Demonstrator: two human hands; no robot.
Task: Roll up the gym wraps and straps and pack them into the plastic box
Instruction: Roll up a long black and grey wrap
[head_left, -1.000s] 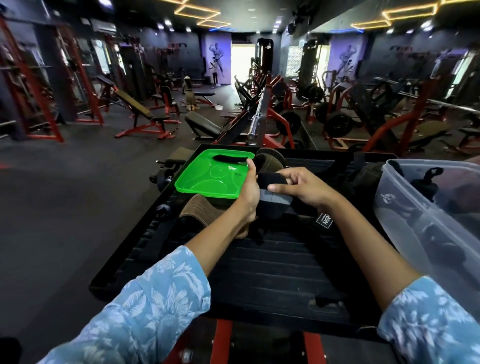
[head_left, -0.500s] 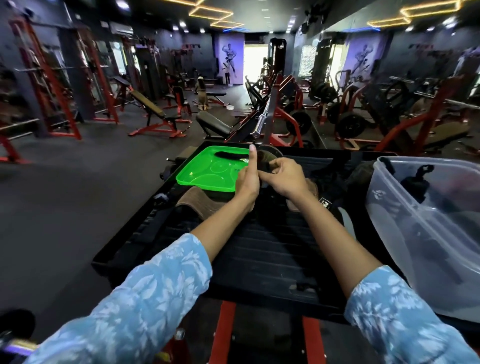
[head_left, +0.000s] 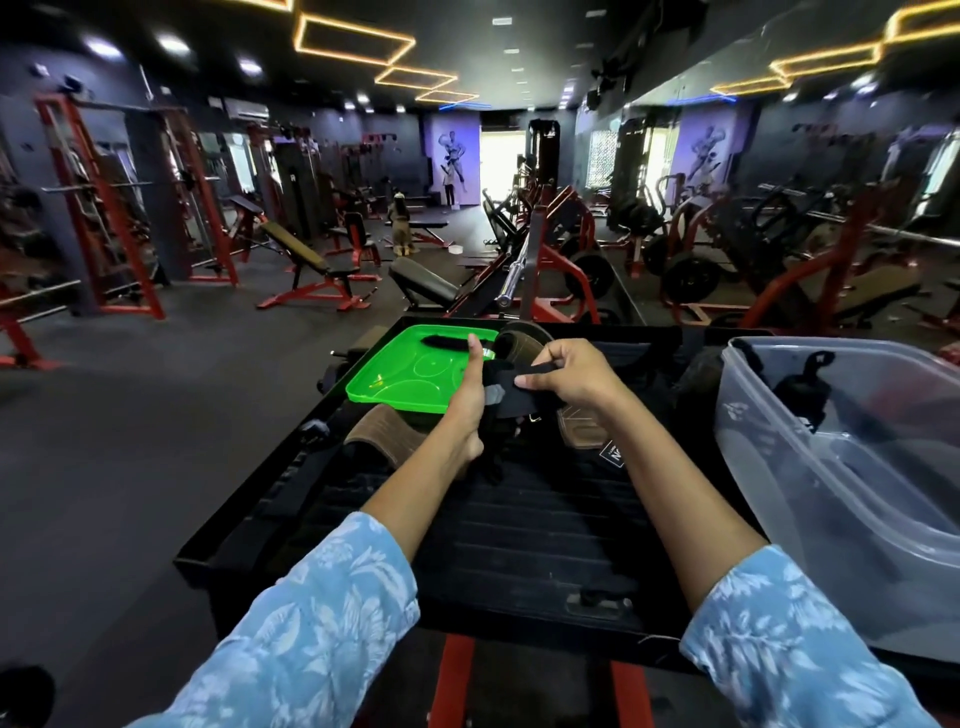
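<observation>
Holding a black strap (head_left: 511, 395) between them, two bare hands work above a black ribbed platform (head_left: 519, 535) in a gym. The left hand (head_left: 467, 400) grips one end of the strap with its thumb pointing straight up; the right hand (head_left: 569, 376) is closed around the other end, with the strap's flat band stretched between thumb and fingers. Part of the strap hangs loose below the left hand, so it appears only partly rolled. Just beyond the left hand lies a green plastic lid (head_left: 415, 371) with a small dark item on its far edge. Below and beside the left wrist rests a brown wrap (head_left: 387, 434), not yet rolled as far as can be seen, and another brown wrap (head_left: 582, 426) lies just under the right hand. Beyond both hands, a curled brown piece (head_left: 522, 338) sits against the lid. Well to the right of the right hand stands the clear plastic box (head_left: 831, 467), already holding a few dark straps (head_left: 802, 387). Judging by this, packing has begun, but several pieces on the platform are left to roll and stow.
</observation>
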